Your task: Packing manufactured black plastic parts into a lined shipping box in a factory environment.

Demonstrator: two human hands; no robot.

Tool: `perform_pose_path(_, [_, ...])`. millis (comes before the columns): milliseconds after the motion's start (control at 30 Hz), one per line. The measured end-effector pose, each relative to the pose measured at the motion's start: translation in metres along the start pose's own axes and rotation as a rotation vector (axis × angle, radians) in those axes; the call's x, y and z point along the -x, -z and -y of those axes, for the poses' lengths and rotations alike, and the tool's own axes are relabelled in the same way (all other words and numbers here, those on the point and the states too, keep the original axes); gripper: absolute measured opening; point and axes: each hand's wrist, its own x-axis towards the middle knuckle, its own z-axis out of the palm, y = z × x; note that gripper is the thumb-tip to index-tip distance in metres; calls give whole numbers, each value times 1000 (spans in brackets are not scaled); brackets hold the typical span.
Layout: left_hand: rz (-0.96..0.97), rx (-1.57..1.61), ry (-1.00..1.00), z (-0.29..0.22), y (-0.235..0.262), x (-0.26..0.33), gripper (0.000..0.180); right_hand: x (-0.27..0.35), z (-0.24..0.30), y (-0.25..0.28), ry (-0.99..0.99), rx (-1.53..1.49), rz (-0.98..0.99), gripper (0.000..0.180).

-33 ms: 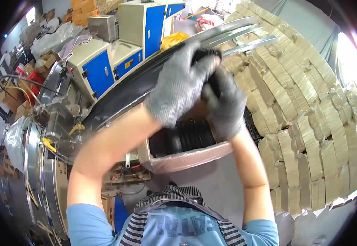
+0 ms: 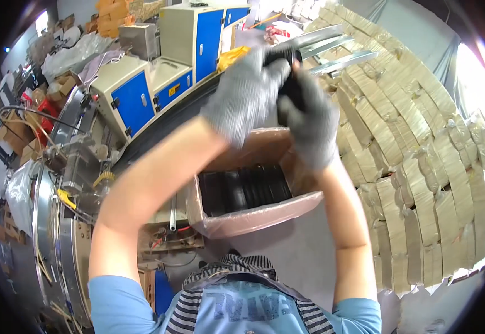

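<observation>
In grey knit gloves, my two hands are raised close together above the far side of an open carton. My left hand (image 2: 242,97) is closed round the upper part of a glossy black piece (image 2: 291,93), folded or rolled, whose exact kind is not clear. My right hand (image 2: 313,122) grips the same piece lower down on its right side. Motion blurs the fingertips, and the gloves hide much of the piece. Below them, the plastic-lined carton (image 2: 253,224) holds black ribbed or rolled pieces (image 2: 245,190) lying side by side.
A long black surface (image 2: 167,125) curves behind my left forearm. Beyond it stand cream cabinets with blue doors (image 2: 133,100). Wrapped tan bundles (image 2: 415,183) are stacked high on the right, near metal rails (image 2: 345,62). Machinery with a yellow-handled tool (image 2: 66,197) stands at left.
Both hands have moved slightly, the right one outward to the right and up. More of the carton's inside and the black pieces in it now shows beneath them.
</observation>
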Motion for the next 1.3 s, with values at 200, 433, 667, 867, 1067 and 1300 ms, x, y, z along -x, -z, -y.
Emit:
perform_pose_path(200, [150, -554, 319, 60, 9, -150, 36, -115, -50, -26, -249, -32, 444, 42])
perform_pose_path(433, [-158, -801, 13, 135, 6, -118, 13, -123, -106, -100, -155, 394, 921, 37])
perform_pose_path(667, [-77, -597, -494, 159, 7, -26, 25, -121, -87, -86, -351, 212, 952, 40])
perform_pose_path(867, [39, -570, -441, 153, 1, -15, 35, -115, -154, -102, -98, 217, 1034, 23])
perform_pose_path(1067, [35, -646, -447, 153, 11, -5, 40, -130, -66, -72, -142, 400, 1061, 19])
perform_pose_path(1300, [23, -631, -434, 157, 4, -4, 43, -117, -105, -99, 154, 846, 998, 22])
